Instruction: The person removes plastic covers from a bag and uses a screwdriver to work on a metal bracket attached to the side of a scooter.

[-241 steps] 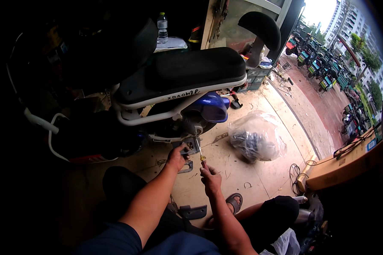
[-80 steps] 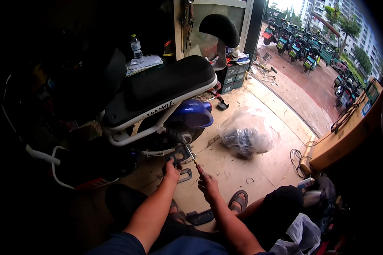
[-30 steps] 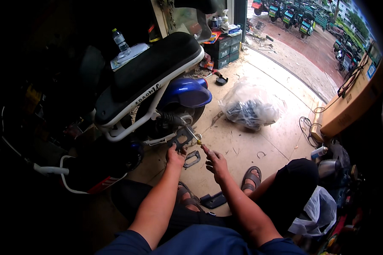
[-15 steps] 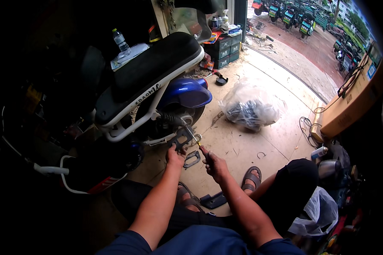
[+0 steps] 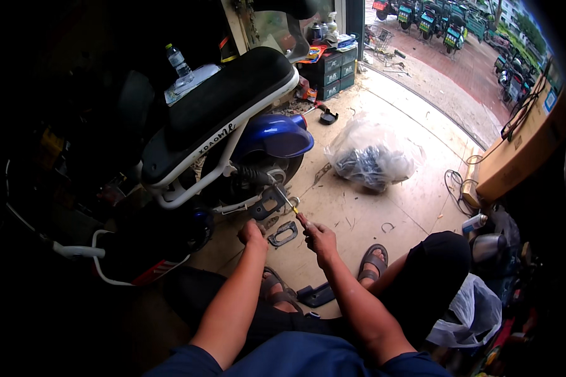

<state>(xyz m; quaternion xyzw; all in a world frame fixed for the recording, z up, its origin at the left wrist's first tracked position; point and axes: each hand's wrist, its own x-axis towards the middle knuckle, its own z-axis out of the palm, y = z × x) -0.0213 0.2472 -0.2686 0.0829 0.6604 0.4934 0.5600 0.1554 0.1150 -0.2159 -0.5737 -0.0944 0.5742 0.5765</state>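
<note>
My right hand [image 5: 321,240] grips a screwdriver [image 5: 300,217] with a reddish handle. Its metal shaft slants up and left to a dark frame-shaped bracket [image 5: 258,211] beside the rear wheel of a white-framed electric scooter [image 5: 198,200]. Just below that bracket is my left hand [image 5: 253,233], fingers curled; whatever may be in them is hidden. Between my hands, a similar dark frame-shaped piece [image 5: 276,242] lies on the floor. The scooter's blue rear fender [image 5: 277,137] and black shock absorber [image 5: 253,174] show above the bracket.
A clear plastic bag [image 5: 374,157] with dark contents sits on the tiled floor ahead. Near my feet lies a long black part [image 5: 316,295]. To the right are a cardboard box [image 5: 516,151], a cable [image 5: 454,186] and a white plastic bag [image 5: 468,317]. Dark boxes [image 5: 333,75] stand by the doorway.
My left hand has come off the bracket and drawn slightly down and left. The right hand keeps the screwdriver at nearly the same place.
</note>
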